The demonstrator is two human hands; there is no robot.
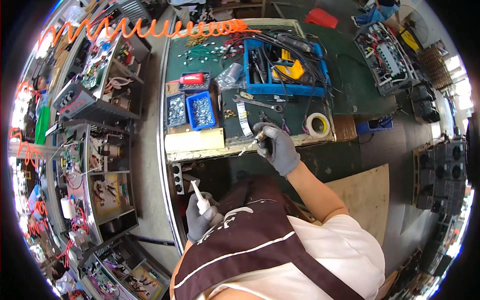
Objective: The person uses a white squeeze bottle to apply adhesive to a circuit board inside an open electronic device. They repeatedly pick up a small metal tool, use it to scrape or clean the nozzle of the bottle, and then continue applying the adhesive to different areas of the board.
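My left hand (195, 220), in a grey glove, is closed around a white squeeze bottle (201, 204) with a long thin nozzle pointing up. It is held low, in front of my dark apron. My right hand (281, 152), gloved too, pinches a slim metal piece (249, 146) with a brass-coloured part near the fingers; its exact kind is too small to tell. That hand is over the front edge of the green-topped workbench (230, 149). Just beyond it lie a white printed strip (243, 120) and a combination wrench (258, 103).
A blue crate (285, 90) holds tools and black cables. Small bins of screws, one bright blue (201, 111), stand left, with a red-handled screwdriver (192, 79) across one. A tape roll (318, 125) lies right. Opened machine housings (107, 170) line the left; an orange coiled hose (150, 29) hangs above.
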